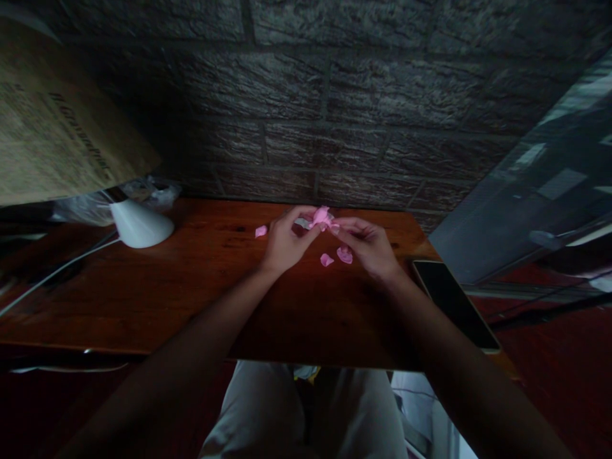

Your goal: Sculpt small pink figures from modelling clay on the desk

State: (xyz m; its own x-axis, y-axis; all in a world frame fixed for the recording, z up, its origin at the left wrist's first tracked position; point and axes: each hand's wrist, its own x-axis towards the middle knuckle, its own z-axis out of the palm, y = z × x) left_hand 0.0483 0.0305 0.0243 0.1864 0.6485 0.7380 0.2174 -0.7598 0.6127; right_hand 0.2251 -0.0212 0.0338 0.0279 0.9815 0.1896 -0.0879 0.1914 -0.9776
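Observation:
Between my two hands, above the wooden table, is a pink petalled flower that looks like an artificial one. My left hand pinches it from the left with thumb and fingers. From the right, the thumb and fingertips of my right hand close on one of its outer petals. Below the hands, a loose pink petal lies on the table, and a larger petal is beside it, near my right hand. Another pink petal rests left of my left hand.
A lamp with a white base and a printed paper-like shade stands at the left, its cord running across the table. At the right edge lies a dark phone. A brick-patterned wall rises behind the table.

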